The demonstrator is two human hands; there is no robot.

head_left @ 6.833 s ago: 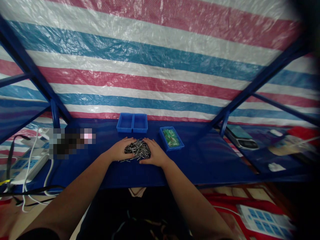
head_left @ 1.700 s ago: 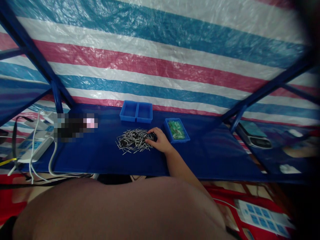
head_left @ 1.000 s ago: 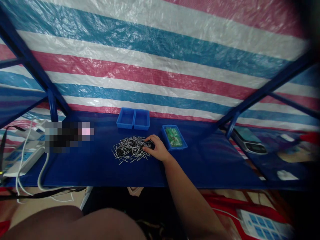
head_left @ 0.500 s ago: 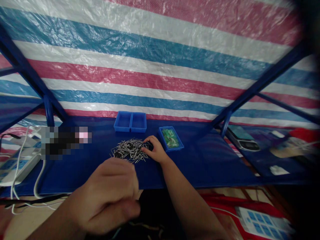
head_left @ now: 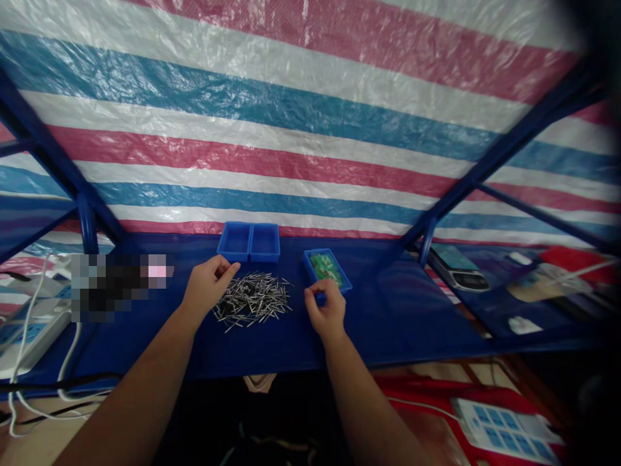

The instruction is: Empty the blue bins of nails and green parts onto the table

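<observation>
A loose pile of thin metal pins (head_left: 252, 298), silver with some darker ones, lies on the blue tabletop (head_left: 388, 317); their exact kind is too small to tell. At the upper left edge of the pile is my left hand (head_left: 208, 288), its fingers curled and the thumb close to the index finger. My right hand (head_left: 328, 309) is to the right of the pile, thumb and fingertips drawn together in front of the blue tray of green pieces (head_left: 345, 282), partly covering it. Whatever either hand may pinch is hidden or too small to name.
A blue two-compartment tray (head_left: 251, 241) stands behind the pile. White power strips with cables (head_left: 39, 343) are at the left, near a pixelated patch. Blue frame bars (head_left: 87, 220) flank the table, with a striped sheet (head_left: 272, 168) behind. A digital scale (head_left: 458, 266) sits at the right.
My left hand has moved forward and away from the camera, to the pile's upper left. My right hand has left the pile, moving right, and its fingers have closed together. The view has shifted slightly.
</observation>
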